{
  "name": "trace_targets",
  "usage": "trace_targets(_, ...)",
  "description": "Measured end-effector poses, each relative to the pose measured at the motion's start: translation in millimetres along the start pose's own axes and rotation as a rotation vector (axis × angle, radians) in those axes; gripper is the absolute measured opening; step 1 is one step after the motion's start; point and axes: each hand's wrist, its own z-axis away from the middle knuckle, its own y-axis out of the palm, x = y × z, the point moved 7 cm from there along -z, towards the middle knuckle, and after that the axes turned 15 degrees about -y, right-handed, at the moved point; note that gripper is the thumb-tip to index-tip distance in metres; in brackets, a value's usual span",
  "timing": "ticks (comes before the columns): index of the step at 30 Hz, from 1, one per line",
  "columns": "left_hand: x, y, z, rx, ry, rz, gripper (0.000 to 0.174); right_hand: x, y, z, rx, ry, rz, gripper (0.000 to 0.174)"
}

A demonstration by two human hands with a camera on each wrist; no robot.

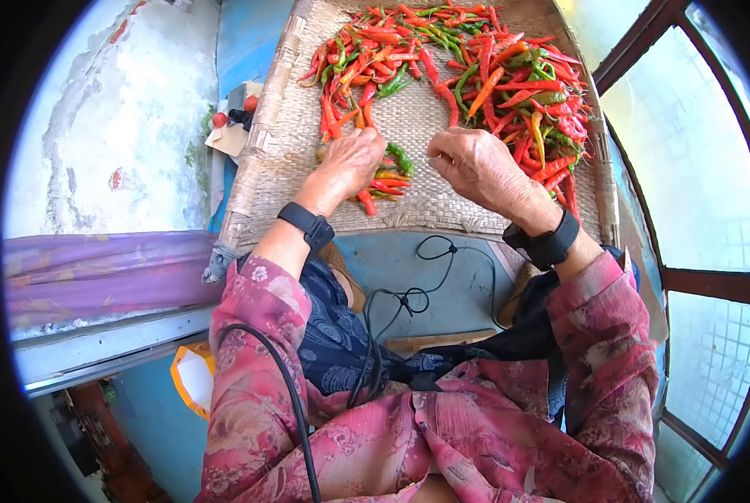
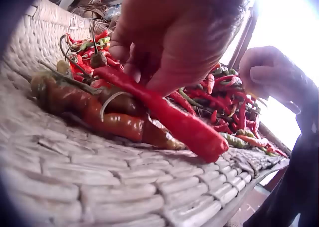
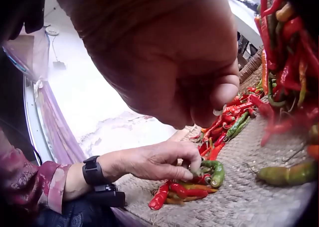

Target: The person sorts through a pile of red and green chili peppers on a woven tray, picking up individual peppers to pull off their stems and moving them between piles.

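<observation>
On a woven tray [image 1: 425,197], my left hand [image 1: 354,163] is over a small pile of red, orange and green chili peppers [image 1: 389,183]. In the left wrist view its thumb and fingers pinch close at the stem end of a red chili pepper [image 2: 167,112], which slants across darker red-brown chili peppers [image 2: 84,105]. The fingertips are partly hidden behind that pepper. My right hand [image 1: 484,168] is raised beside the large heap of chili peppers [image 1: 530,105], its fingers curled in with the thumb against them. Nothing shows in its grasp.
Another band of chili peppers [image 1: 375,54] runs along the tray's far left. A single green chili pepper [image 3: 286,174] lies on the weave in the right wrist view. Black cables [image 1: 408,298] hang below the tray's near edge. Framed windows [image 1: 685,151] stand at right.
</observation>
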Motion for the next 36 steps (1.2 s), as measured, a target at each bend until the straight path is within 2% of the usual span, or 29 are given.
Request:
trace_targets(1,0.2,-2.0,-2.7,0.001,-0.003,-0.002,0.013,-1.2,0.6,-2.0,-0.001,-0.002,-0.003,0.009)
trace_targets(3,10.1,-25.3,-12.9,-0.072,-0.140,0.517,0.010,-8.3,-5.0,-3.6,-0.093,0.072,-0.087,0.014)
trace_targets(4,11.7,-35.9,-17.2,-0.025,-0.201,0.705,0.011,-10.0,-6.9,-4.5,-0.098,0.145,-0.144,0.019)
trace_targets(5,11.1,-44.4,-17.4,0.017,-0.163,0.855,0.012,-10.0,-4.7,-4.9,-0.100,0.149,-0.146,0.019)
trace_targets(7,1.2,-45.8,-12.0,0.243,-0.249,1.433,0.013,-5.8,-8.5,-9.0,-0.233,0.114,-0.182,0.022)
trace_targets(8,-4.3,-43.9,-9.9,0.243,-0.254,1.432,0.013,-6.9,-4.0,-8.2,-0.183,0.210,-0.253,0.026)
trace_targets(9,-13.4,-43.7,-8.9,0.263,-0.198,1.561,0.014,-4.4,-6.6,-10.7,-0.183,0.210,-0.256,0.026)
trace_targets(10,-20.4,-43.7,-8.5,0.284,-0.140,1.689,0.016,-5.4,-1.6,-10.7,-0.091,0.273,-0.275,0.028)
trace_targets(11,-24.3,-43.9,-7.8,0.271,-0.104,1.595,0.017,-7.3,5.6,-8.6,0.003,0.335,-0.295,0.030)
trace_targets(12,-26.8,-42.3,-7.9,0.271,-0.091,1.558,0.016,-7.7,5.8,-9.2,-0.099,0.286,-0.321,0.031)
trace_targets(14,-26.5,-42.6,-8.3,0.271,-0.086,1.523,0.015,-11.1,0.2,-7.4,-0.128,0.225,-0.203,0.024)
trace_targets(16,-17.3,-44.3,-11.3,0.211,-0.213,1.371,0.011,-9.8,-20.3,-10.8,-0.163,0.166,-0.048,0.017)
trace_targets(17,-8.6,-37.5,-13.9,0.210,-0.217,1.372,0.011,-11.3,-33.9,-12.7,-0.162,0.145,0.090,0.015)
trace_targets(19,-2.5,-37.6,-11.0,-0.134,0.019,0.459,0.013,-24.9,-65.2,-8.8,-0.238,0.153,0.343,0.017)
trace_targets(20,3.6,-27.2,-9.3,-0.114,-0.039,0.437,0.015,-31.0,-82.5,-4.6,-0.293,0.169,0.427,0.022)
trace_targets(21,4.5,-21.5,-7.6,-0.113,-0.041,0.436,0.015,-38.5,-97.1,0.6,-0.237,0.303,0.503,0.023)
trace_targets(23,4.5,-10.0,-7.5,-0.156,-0.052,0.176,0.012,-47.0,-122.8,11.4,-0.266,0.288,0.657,0.024)
trace_targets(25,4.1,-3.0,-7.2,-0.120,-0.058,0.128,0.013,-55.5,-138.9,20.0,-0.192,0.462,0.747,0.026)
trace_targets(27,5.0,-0.5,-8.1,-0.088,-0.065,0.078,0.015,-68.0,-149.5,29.6,-0.177,0.502,0.731,0.026)
trace_targets(29,3.7,-3.2,-8.4,-0.099,-0.035,0.111,0.013,-62.0,-150.9,30.5,-0.138,0.358,0.920,0.027)
trace_targets(31,5.2,-0.6,-9.8,-0.112,-0.030,0.082,0.016,-47.4,-147.6,22.9,-0.154,0.358,0.922,0.027)
trace_targets(33,2.8,-3.7,-10.3,-0.124,-0.028,0.055,0.020,-29.9,-142.2,10.5,-0.239,0.239,0.828,0.024)
trace_targets(35,-5.2,-32.2,-9.7,-0.174,-0.053,0.234,0.018,-27.0,-122.1,2.9,-0.315,0.089,0.616,0.016)
trace_targets(36,-11.5,-39.0,-9.5,-0.171,-0.046,0.231,0.018,-25.8,-104.8,0.1,-0.289,0.103,0.479,0.016)
